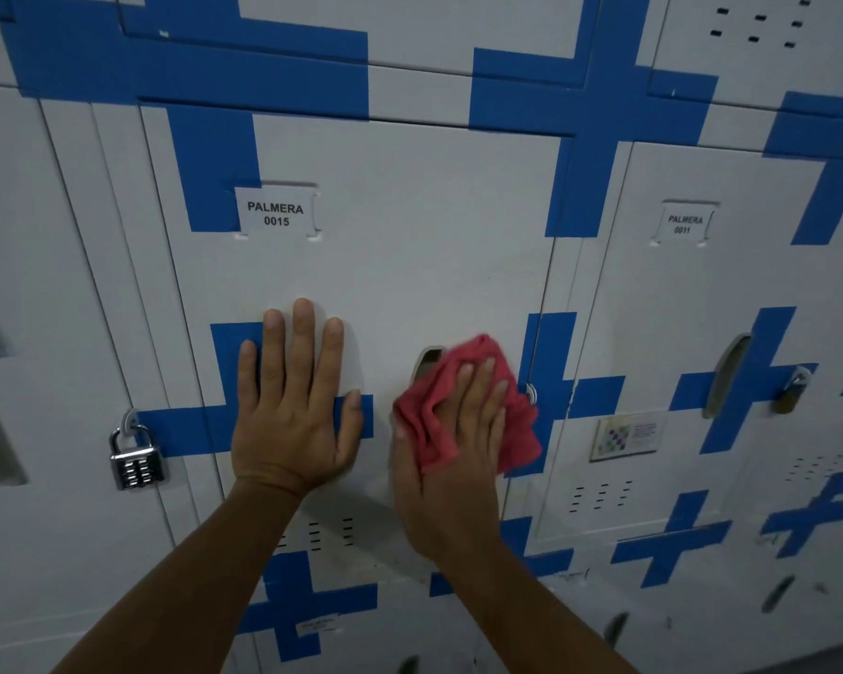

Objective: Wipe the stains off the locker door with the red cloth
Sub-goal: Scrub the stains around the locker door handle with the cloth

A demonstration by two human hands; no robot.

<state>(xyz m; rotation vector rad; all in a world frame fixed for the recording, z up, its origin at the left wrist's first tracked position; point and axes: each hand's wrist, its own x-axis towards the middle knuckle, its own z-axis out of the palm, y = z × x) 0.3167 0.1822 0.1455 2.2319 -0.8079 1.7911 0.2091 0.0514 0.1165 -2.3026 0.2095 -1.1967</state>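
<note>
DESK: Forearms first, nearest the lens. What are the hands doing?

PHOTOG: Both reach up to a white locker door [400,226] crossed with blue tape. Left hand [295,406] lies flat on the door, fingers straight and slightly spread, holding nothing. Right hand [453,449] presses a red cloth [478,381] to the door, fingers straight over the bunched fabric, its folds spilling out either side of them.

DESK: How will that cloth handle?

PHOTOG: Light, soft and limp, by its creases. It should bunch and slide under the palm, so broad flat pressure likely works better than a pinch. Best held at the bunched middle, loose edges trailing.

DESK: Where does it sit?

PHOTOG: Just right of the left hand, partly covering the door's recessed handle slot [429,360], near the hasp [531,394] at the door's right edge.

DESK: Stains?

PHOTOG: Faint ones at best; dim light, hard to pick out. Some scuffing shows low on the door, below the wrists.

DESK: Beyond the hands?

PHOTOG: Above the left fingertips, a label [276,214] reads PALMERA 0015. Left of that hand hangs a combination padlock [135,462] on the neighbouring locker. Right of the cloth, another door is tagged PALMERA 0011 [683,224]
</note>
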